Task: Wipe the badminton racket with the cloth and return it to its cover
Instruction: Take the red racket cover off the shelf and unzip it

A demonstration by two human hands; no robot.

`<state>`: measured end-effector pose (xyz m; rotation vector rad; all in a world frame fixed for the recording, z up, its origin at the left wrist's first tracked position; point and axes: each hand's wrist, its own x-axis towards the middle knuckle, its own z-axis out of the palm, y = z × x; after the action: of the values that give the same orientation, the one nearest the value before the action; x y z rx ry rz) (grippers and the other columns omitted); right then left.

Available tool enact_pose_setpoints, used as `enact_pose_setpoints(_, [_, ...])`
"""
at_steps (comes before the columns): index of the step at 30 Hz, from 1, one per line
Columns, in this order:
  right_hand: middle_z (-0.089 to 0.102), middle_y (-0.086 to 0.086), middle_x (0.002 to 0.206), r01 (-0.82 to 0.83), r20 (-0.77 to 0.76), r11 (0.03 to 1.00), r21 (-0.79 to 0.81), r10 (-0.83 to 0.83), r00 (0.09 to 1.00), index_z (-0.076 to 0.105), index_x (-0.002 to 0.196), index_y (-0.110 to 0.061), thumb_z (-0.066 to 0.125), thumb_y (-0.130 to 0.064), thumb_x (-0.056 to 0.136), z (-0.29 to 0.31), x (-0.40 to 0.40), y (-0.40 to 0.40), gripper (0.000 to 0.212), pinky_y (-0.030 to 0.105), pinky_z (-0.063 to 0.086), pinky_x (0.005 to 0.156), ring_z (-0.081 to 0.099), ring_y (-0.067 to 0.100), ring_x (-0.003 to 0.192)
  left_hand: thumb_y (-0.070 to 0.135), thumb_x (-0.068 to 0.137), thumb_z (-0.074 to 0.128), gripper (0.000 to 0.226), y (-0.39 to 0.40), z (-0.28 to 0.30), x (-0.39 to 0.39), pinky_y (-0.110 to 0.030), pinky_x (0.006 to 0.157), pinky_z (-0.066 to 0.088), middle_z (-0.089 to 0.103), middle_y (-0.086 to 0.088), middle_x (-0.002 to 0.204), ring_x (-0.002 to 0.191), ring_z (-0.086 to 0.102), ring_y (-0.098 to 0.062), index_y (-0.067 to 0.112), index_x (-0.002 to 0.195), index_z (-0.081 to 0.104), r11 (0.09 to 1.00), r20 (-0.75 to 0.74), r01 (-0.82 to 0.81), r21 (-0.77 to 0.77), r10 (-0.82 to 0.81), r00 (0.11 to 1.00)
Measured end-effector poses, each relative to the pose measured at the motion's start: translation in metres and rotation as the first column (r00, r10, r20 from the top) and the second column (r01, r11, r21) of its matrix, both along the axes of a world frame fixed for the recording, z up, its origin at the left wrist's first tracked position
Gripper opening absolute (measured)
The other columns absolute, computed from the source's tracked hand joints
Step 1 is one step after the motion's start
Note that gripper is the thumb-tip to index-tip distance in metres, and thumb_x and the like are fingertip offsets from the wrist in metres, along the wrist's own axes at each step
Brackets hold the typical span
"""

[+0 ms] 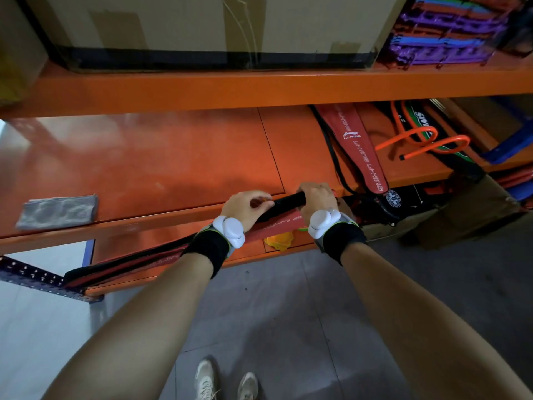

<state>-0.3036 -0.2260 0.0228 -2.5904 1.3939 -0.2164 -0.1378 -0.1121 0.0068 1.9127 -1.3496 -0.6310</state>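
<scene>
Item, centre of frame: my left hand (246,204) and right hand (317,197), side by side at the front edge of the orange shelf (173,157). Right grip was closed around the black handle (290,201) of the racket, which I took to be the badminton racket. Left grip was pinched on something at the top of the red cover (277,223), fingertips together; what exactly it pinched I could not tell.

Item: the cover, red with black edging, ran from under my hands down toward the lower left of the frame, hanging in front of the shelf edge. The racket's head was hidden inside it; only the handle showed between my hands.

Item, left of frame: grey cloth (57,211), folded flat on the shelf, well apart from both hands.

Item, right of centre: a second red racket bag (360,148) with white lettering, lying on the shelf just beyond my right hand.

Item, upper right: orange hoops (415,140).

Item, lower centre: my shoes (225,381) on grey floor tiles.
</scene>
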Motion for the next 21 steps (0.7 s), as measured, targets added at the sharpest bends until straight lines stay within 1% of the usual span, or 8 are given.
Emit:
enact_pose_setpoints(4, [0.069, 0.006, 0.101, -0.005, -0.022, 1.000, 0.022, 0.006, 1.000, 0.063, 0.103, -0.012, 0.055, -0.002, 0.083, 0.006, 0.001, 0.007, 0.024, 0.034, 0.042, 0.079, 0.053, 0.033, 0.106, 0.041, 0.078, 0.073, 0.011, -0.006, 0.006, -0.008, -0.031, 0.073, 0.052, 0.068, 0.016, 0.083, 0.083, 0.063, -0.010, 0.030, 0.077, 0.071, 0.995, 0.059, -0.089, -0.035, 0.091, 0.994])
enact_pose_setpoints(7, [0.069, 0.009, 0.100, -0.013, -0.026, 0.998, 0.068, 0.015, 1.000, 0.063, 0.099, -0.010, 0.056, -0.001, 0.083, 0.010, 0.000, 0.010, 0.020, 0.034, 0.043, 0.075, 0.056, 0.033, 0.102, 0.041, 0.076, 0.074, 0.019, -0.008, 0.008, -0.011, -0.030, 0.064, 0.043, 0.063, 0.011, 0.083, 0.077, 0.059, -0.014, 0.028, 0.067, 0.063, 0.991, 0.119, -0.136, -0.017, 0.137, 0.983])
enact_pose_setpoints(10, [0.068, 0.009, 0.100, -0.003, -0.037, 0.997, 0.078, 0.006, 0.999, 0.062, 0.099, -0.010, 0.058, -0.002, 0.083, 0.013, -0.004, 0.013, 0.018, 0.035, 0.046, 0.077, 0.055, 0.033, 0.102, 0.043, 0.081, 0.068, 0.021, -0.011, 0.011, -0.006, -0.026, 0.058, 0.033, 0.059, 0.009, 0.085, 0.076, 0.055, -0.016, 0.027, 0.069, 0.062, 0.988, 0.068, -0.086, 0.128, 0.078, 0.995])
enact_pose_setpoints(13, [0.069, 0.011, 0.098, 0.006, -0.037, 0.996, 0.091, -0.002, 0.999, 0.063, 0.099, -0.008, 0.060, -0.001, 0.081, 0.018, -0.011, 0.009, 0.019, 0.040, 0.050, 0.079, 0.059, 0.035, 0.099, 0.044, 0.084, 0.065, 0.023, -0.009, 0.012, 0.006, -0.022, 0.050, 0.031, 0.061, 0.008, 0.073, 0.067, 0.056, -0.015, 0.025, 0.072, 0.064, 0.968, 0.018, -0.056, 0.243, 0.053, 0.998])
enact_pose_setpoints(16, [0.069, 0.011, 0.096, 0.022, -0.013, 0.995, 0.100, -0.020, 1.000, 0.063, 0.095, -0.008, 0.060, -0.002, 0.078, 0.023, -0.018, 0.005, 0.018, 0.038, 0.048, 0.078, 0.060, 0.035, 0.095, 0.041, 0.086, 0.065, 0.021, 0.000, 0.010, 0.019, -0.022, 0.051, 0.033, 0.058, 0.009, 0.070, 0.065, 0.054, -0.012, 0.023, 0.077, 0.064, 0.961, -0.004, -0.071, 0.267, 0.074, 0.997])
enact_pose_setpoints(18, [0.069, 0.011, 0.090, 0.039, 0.034, 0.994, 0.104, -0.042, 0.999, 0.064, 0.092, -0.007, 0.061, -0.002, 0.076, 0.024, -0.024, 0.004, 0.017, 0.035, 0.047, 0.071, 0.062, 0.036, 0.088, 0.039, 0.086, 0.066, 0.020, 0.005, 0.009, 0.027, -0.022, 0.054, 0.034, 0.058, 0.009, 0.071, 0.068, 0.055, -0.015, 0.022, 0.078, 0.065, 0.955, -0.007, -0.074, 0.287, 0.080, 0.997])
enact_pose_setpoints(19, [0.069, 0.012, 0.089, 0.046, 0.053, 0.993, 0.107, -0.052, 0.997, 0.065, 0.094, -0.007, 0.063, -0.001, 0.076, 0.024, -0.027, 0.004, 0.019, 0.034, 0.046, 0.068, 0.063, 0.035, 0.087, 0.039, 0.086, 0.066, 0.020, 0.008, 0.008, 0.031, -0.022, 0.054, 0.034, 0.058, 0.009, 0.072, 0.069, 0.055, -0.016, 0.021, 0.079, 0.066, 0.952, -0.003, -0.075, 0.298, 0.080, 0.997])
enact_pose_setpoints(21, [0.069, 0.013, 0.096, 0.058, 0.047, 0.990, 0.129, -0.064, 0.997, 0.066, 0.102, -0.007, 0.066, -0.003, 0.078, 0.024, -0.029, 0.004, 0.024, 0.032, 0.046, 0.070, 0.062, 0.035, 0.091, 0.040, 0.086, 0.067, 0.021, 0.014, 0.009, 0.039, -0.022, 0.055, 0.034, 0.058, 0.010, 0.072, 0.070, 0.055, -0.016, 0.020, 0.080, 0.067, 0.945, 0.011, -0.079, 0.317, 0.079, 0.997])
